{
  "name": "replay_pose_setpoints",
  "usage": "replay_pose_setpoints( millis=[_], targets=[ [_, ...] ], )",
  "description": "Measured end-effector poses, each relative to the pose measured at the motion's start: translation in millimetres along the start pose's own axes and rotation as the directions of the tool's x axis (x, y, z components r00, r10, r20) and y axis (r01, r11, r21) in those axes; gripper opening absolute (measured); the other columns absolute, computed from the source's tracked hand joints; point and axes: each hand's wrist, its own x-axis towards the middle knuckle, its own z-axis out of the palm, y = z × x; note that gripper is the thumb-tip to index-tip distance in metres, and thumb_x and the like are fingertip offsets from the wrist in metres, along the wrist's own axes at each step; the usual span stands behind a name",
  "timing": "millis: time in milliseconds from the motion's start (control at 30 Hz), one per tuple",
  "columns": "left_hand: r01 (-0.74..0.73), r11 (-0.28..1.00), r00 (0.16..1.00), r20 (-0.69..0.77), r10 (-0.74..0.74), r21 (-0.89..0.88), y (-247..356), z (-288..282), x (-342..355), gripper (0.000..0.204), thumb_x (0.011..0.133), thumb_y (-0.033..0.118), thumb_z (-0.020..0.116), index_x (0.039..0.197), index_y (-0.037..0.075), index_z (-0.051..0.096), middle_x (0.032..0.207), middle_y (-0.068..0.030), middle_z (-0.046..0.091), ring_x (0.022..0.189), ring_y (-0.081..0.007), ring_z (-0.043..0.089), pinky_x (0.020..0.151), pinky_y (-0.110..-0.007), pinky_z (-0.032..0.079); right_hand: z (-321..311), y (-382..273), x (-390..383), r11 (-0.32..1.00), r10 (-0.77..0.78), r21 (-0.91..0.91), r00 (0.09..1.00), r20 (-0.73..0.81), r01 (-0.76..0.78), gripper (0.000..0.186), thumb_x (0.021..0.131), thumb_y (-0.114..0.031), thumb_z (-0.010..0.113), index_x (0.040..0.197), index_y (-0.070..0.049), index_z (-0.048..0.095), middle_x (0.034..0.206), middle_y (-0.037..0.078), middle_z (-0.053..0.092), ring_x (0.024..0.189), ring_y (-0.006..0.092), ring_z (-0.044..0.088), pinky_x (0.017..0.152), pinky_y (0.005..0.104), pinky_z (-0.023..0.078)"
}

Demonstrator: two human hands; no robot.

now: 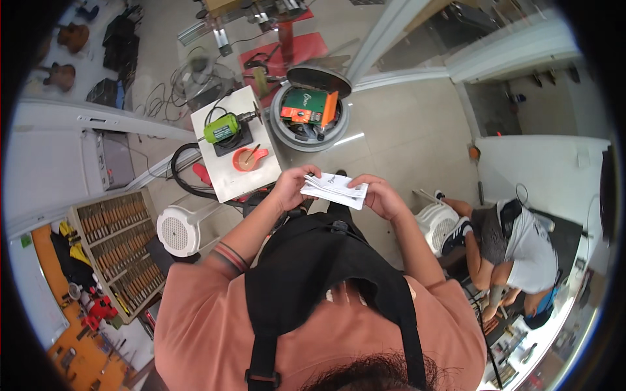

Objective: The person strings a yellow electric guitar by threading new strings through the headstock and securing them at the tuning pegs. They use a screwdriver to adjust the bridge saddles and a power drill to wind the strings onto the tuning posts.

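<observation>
Both hands are up in front of my chest, clamped on the same small stack of white paper sheets (334, 189). My left hand (292, 187) pinches the left end with the fingers curled under, and my right hand (383, 197) grips the right end, thumb on top. The stack sits between them, held in the air above the tiled floor, not resting on anything. There might be some print on the top sheet, but it's too small for me to tell.

Just past my left hand there's a little white bench (236, 144) with a green power tool (223, 128) sitting on a dark pad and an orange bowl (248, 158) with something stick-like in it. Beyond that is a round grey bin (310, 109), lid tipped open, with a green box and an orange thing inside. A white plastic stool (177, 229) stands off to my left, near a wooden rack of tools (117, 253). Over on my right, well apart from me, another person (515, 247) in a white shirt sits bent over.
</observation>
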Motion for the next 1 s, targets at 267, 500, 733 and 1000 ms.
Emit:
replay_pose_setpoints(
  millis=[267, 500, 733, 1000],
  targets=[
    [-0.229, 0.913, 0.863, -0.363, 0.351, 0.338, -26.3, -37.3, 29.8, 0.04, 0.094, -0.002, 0.07, 0.134, 0.0, 0.066, 0.125, -0.0134, 0.074, 0.102, -0.0168, 0.07, 0.088, -0.031, 0.056, -3.5, -63.4, 124.5, 0.583, 0.105, -0.812, 0.988, 0.114, 0.031, 0.03, 0.095, 0.0, 0.067, 0.123, 0.001, 0.077, 0.124, 0.016, 0.072, 0.095, 0.0276, 0.076, 0.076, 0.0382, 0.064],
    [-0.027, 0.778, 0.729, -0.52, 0.445, 0.628, -105.0, -23.1, -24.7, 0.048, 0.103, 0.013, 0.067, 0.149, 0.002, 0.06, 0.146, -0.0157, 0.068, 0.119, -0.0281, 0.072, 0.104, -0.04, 0.057, -1.6, -30.8, 283.0, -0.525, 0.03, -0.707, 0.841, 0.541, 0.473, 0.027, 0.096, 0.002, 0.059, 0.117, 0.006, 0.076, 0.123, 0.026, 0.07, 0.102, 0.0378, 0.078, 0.087, 0.0495, 0.064],
    [0.068, 0.961, 0.225, -0.942, 0.249, 0.27, -253.0, 32.1, -108.2, 0.043, 0.1, 0.011, 0.065, 0.143, 0.006, 0.066, 0.142, -0.017, 0.07, 0.12, -0.0325, 0.073, 0.105, -0.043, 0.057, -32.5, 49.8, 399.4, -0.684, 0.609, -0.054, 0.61, 0.508, 0.728, 0.026, 0.097, -0.007, 0.056, 0.105, 0.003, 0.079, 0.115, 0.026, 0.076, 0.117, 0.0403, 0.07, 0.103, 0.0512, 0.055],
    [0.125, 0.97, 0.005, -0.978, 0.211, 0.21, -370.2, 104.5, -120.0, 0.04, 0.101, 0.014, 0.065, 0.14, 0.01, 0.068, 0.133, -0.0207, 0.068, 0.121, -0.0397, 0.068, 0.106, -0.047, 0.055, -19.3, 40.0, 373.2, -0.752, 0.411, -0.286, 0.762, 0.5, 0.594, 0.03, 0.103, -0.004, 0.057, 0.132, -0.004, 0.06, 0.155, 0.027, 0.047, 0.118, 0.0428, 0.071, 0.103, 0.0493, 0.059]
  ],
)
